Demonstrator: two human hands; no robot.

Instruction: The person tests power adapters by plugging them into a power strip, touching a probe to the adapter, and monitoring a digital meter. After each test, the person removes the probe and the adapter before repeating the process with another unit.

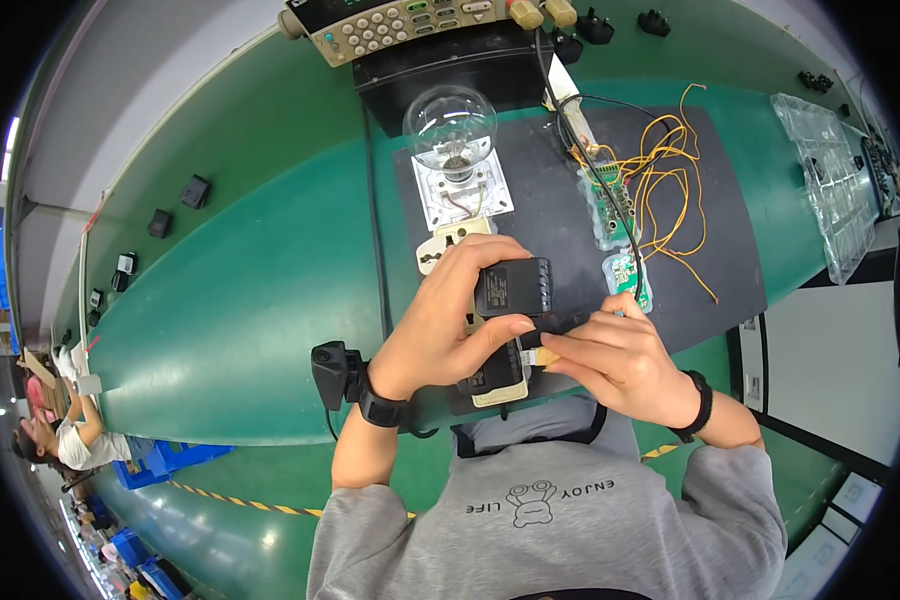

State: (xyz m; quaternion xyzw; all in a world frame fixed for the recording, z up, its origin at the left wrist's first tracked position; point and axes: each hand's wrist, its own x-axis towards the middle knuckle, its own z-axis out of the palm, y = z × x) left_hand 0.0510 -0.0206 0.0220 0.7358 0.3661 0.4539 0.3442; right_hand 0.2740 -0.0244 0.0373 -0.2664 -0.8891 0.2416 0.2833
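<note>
Holding black adapter, left hand above green workbench.

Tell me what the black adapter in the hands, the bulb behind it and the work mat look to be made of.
Black adapter: matt moulded plastic, by its dull, even surface. Bulb: clear glass; the base shows through it and it carries highlights. Work mat: dark, non-reflective sheet, probably rubber. Left hand grips the adapter; right hand pinches at its lower edge.
</note>
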